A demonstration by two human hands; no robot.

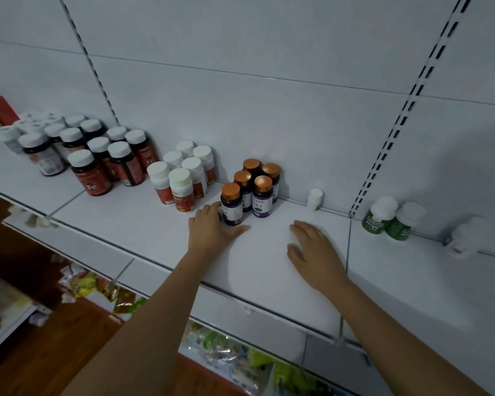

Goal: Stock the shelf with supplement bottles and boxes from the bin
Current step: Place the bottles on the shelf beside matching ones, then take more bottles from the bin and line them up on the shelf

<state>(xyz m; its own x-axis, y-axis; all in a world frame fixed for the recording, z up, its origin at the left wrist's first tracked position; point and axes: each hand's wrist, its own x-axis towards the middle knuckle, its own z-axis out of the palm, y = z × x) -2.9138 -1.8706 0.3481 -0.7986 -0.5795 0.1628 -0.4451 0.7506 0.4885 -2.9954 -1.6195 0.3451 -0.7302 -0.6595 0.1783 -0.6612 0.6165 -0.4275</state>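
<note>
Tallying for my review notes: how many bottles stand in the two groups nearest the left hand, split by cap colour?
Copper-capped purple-label bottles: 5
White-capped red-label bottles: 6
Total: 11

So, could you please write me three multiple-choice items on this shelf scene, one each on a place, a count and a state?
1. Where is the left hand?
A. against the front copper-capped bottle
B. on the green bottles
C. below the shelf

2. How many copper-capped bottles are there?
A. three
B. five
C. eight

3. What is the right hand doing?
A. gripping a bottle
B. making a fist
C. lying flat, holding nothing

Answers: 1 A, its fingers touch that bottle's side; 2 B, five copper caps show; 3 C, it rests palm down on the bare shelf.
</note>
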